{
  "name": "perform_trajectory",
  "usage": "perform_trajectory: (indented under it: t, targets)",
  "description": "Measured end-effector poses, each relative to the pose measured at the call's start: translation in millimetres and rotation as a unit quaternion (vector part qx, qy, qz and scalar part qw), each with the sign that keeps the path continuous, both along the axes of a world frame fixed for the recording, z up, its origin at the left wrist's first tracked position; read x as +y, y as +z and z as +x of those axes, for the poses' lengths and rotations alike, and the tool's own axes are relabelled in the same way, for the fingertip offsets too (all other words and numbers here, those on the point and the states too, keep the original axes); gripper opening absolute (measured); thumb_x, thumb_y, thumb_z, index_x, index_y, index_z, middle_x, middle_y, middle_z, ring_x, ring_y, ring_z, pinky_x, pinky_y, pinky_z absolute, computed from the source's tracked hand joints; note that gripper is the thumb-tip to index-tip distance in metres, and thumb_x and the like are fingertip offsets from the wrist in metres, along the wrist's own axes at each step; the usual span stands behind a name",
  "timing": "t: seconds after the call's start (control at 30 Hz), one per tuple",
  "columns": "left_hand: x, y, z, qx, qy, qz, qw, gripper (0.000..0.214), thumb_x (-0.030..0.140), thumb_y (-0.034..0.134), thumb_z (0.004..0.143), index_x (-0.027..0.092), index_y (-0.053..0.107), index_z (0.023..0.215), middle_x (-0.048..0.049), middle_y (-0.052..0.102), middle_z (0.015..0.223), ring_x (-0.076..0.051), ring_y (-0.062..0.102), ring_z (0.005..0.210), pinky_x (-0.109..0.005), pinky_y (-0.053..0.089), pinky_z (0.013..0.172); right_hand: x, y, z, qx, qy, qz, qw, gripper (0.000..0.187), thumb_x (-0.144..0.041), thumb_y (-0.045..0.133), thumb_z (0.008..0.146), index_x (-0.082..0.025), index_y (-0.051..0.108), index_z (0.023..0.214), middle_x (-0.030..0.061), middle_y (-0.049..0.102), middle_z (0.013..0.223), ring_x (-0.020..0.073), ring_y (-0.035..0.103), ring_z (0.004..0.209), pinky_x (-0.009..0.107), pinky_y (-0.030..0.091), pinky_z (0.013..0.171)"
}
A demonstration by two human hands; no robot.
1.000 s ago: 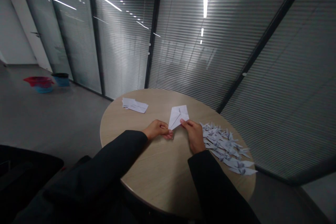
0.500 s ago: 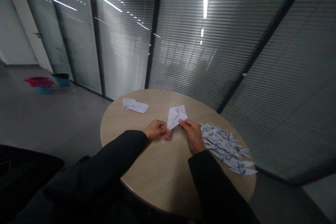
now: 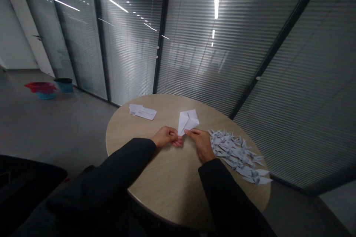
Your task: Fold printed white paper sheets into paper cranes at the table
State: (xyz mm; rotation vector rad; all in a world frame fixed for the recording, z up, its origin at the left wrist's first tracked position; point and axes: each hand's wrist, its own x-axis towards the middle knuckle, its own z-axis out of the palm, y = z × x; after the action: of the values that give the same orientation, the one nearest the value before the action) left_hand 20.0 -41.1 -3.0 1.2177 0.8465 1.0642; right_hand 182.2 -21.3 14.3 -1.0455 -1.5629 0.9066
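Observation:
A piece of white paper (image 3: 188, 120), folded into a kite shape with a little dark print on it, is held just over the middle of the round table. My left hand (image 3: 168, 137) pinches its lower left point. On its lower right edge, near that same point, my right hand (image 3: 201, 143) grips with thumb and fingers. Beside my right hand spreads a pile of folded paper cranes (image 3: 236, 153), several deep. Flat sheets of printed paper (image 3: 143, 111) lie in a small stack at the far left of the table.
The round wooden table (image 3: 167, 177) stands against a glass partition with blinds (image 3: 194, 59). On the floor to the left are a blue bin with a red liner (image 3: 41, 89) and a blue bin with a black liner (image 3: 64, 85). A dark chair-like shape (image 3: 30, 177) sits at lower left.
My right hand has slid left and down along the paper's edge, closer to my left hand. The paper has turned slightly clockwise. My left hand has hardly moved.

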Motion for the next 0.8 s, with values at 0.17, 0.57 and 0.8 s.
perform_trajectory:
  t: [0.17, 0.57, 0.8]
  targets:
    - [-1.7, 1.5, -0.4, -0.008, -0.007, 0.005, 1.000, 0.041, 0.037, 0.081, 0.052, 0.008, 0.055, 0.064, -0.0099, 0.068, 0.066, -0.017, 0.066, 0.062, -0.032, 0.052, 0.065, -1.5, 7.2, 3.5, 0.050, -0.017, 0.008, 0.999, 0.029, -0.044, 0.071, 0.058, -0.015, 0.066, 0.057, 0.0004, 0.060, 0.056, 0.0137, 0.051, 0.056, 0.025, 0.039, 0.055]
    - [3.2, -4.1, -1.4, 0.043, 0.003, 0.008, 0.999, 0.039, 0.042, 0.075, 0.060, 0.008, 0.057, 0.066, -0.0084, 0.067, 0.063, -0.015, 0.065, 0.059, -0.030, 0.050, 0.062, 3.0, 9.9, 11.6, 0.135, -0.036, -0.007, 0.990, 0.030, -0.043, 0.074, 0.058, -0.015, 0.065, 0.060, -0.0012, 0.059, 0.057, 0.0125, 0.051, 0.055, 0.025, 0.039, 0.055]
    - [-1.3, 1.4, -4.6, 0.126, 0.011, 0.090, 0.988, 0.030, 0.039, 0.063, 0.075, 0.012, 0.055, 0.065, -0.0011, 0.059, 0.052, -0.010, 0.056, 0.048, -0.022, 0.043, 0.052, 8.9, 3.3, 13.1, 0.147, -0.029, -0.002, 0.989, 0.031, -0.046, 0.071, 0.062, -0.016, 0.066, 0.062, 0.0014, 0.062, 0.061, 0.0151, 0.056, 0.061, 0.027, 0.043, 0.062]
